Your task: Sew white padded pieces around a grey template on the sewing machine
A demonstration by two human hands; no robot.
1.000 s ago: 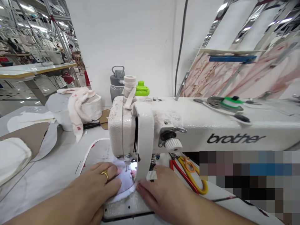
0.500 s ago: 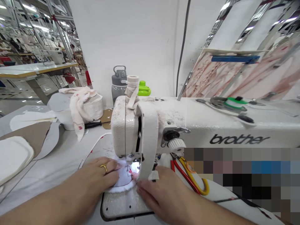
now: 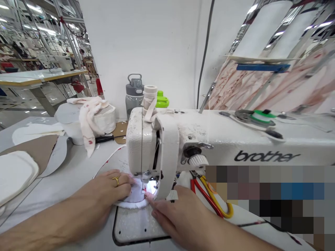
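Observation:
A rounded pale fabric piece (image 3: 136,195) with a white fluffy edge lies under the needle of a white sewing machine (image 3: 148,141), lit by its lamp. My left hand (image 3: 116,186), with a gold ring, rests flat on the piece left of the needle, fingers stretched out. To the right of the needle, my right hand (image 3: 180,209) touches the piece's edge with its outstretched index fingertip. Its thumb is apart from that finger, and the other fingers are partly hidden behind the machine. A small red bit shows near the needle. The fabric extends back behind the machine head.
Red-and-yellow-handled scissors (image 3: 211,198) lie right of my right hand. Cut pieces (image 3: 18,174) and a rolled white strip (image 3: 106,118) with cloth over it sit at left, near a black-handled tool (image 3: 104,138). A grey bottle (image 3: 134,94) stands behind the machine.
The fabric piece has shifted slightly away from me under the needle, with my left hand moving along. My right index finger now reaches further forward and left, onto the edge.

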